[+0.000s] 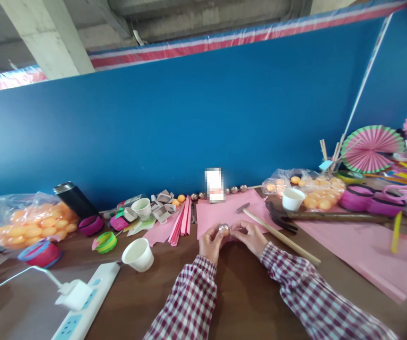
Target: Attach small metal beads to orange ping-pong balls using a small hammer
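A shiny metal ball (224, 229) is gripped in the fingertips of my left hand (209, 244). From the other side, my right hand (252, 237) brings its thumb and forefinger together at the ball's edge; whatever they pinch is too small to make out. Both hands are over the near edge of a pink paper sheet (208, 218). Along the far edge of that sheet lies a row of similar metal balls (243, 188), partly behind a blurred white card (214, 185). Just right of my right hand lies a small hammer with a pale wooden handle (283, 237).
A claw hammer (338, 216) and more pink paper (369, 250) lie to the right. White cups (293, 199) and bags of orange balls (40, 226) stand on both sides. Near left is a power strip (90, 302). A blue partition (196, 118) closes the back.
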The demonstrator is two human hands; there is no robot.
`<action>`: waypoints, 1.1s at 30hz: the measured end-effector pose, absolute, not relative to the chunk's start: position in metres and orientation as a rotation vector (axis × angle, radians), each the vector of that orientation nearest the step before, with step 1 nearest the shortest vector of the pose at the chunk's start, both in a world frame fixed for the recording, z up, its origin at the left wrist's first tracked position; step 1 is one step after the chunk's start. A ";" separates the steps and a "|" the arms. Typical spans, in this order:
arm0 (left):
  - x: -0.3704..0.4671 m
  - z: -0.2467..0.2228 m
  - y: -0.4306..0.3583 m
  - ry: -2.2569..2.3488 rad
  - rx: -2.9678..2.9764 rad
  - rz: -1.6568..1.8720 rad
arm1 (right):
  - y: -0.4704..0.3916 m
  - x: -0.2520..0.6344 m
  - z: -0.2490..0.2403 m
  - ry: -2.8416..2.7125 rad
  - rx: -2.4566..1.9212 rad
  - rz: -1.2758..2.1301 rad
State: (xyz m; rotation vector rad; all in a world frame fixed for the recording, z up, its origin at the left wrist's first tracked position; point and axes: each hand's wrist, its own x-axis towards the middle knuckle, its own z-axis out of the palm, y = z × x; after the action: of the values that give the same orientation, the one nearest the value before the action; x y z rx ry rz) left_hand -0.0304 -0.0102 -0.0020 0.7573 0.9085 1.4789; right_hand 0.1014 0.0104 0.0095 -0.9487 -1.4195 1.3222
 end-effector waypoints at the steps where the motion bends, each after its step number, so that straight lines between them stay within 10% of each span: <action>1: -0.030 -0.003 -0.010 0.906 0.766 1.480 | 0.010 0.101 0.009 -1.413 -0.939 1.325; 33: -0.028 -0.003 -0.011 0.960 0.821 1.476 | 0.010 0.100 0.009 -1.435 -0.966 1.254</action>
State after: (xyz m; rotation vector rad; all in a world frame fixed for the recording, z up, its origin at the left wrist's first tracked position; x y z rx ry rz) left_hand -0.0284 -0.0115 -0.0028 0.8211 0.9597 1.4762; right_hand 0.1000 0.0098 0.0085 -0.9656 -1.4351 1.2543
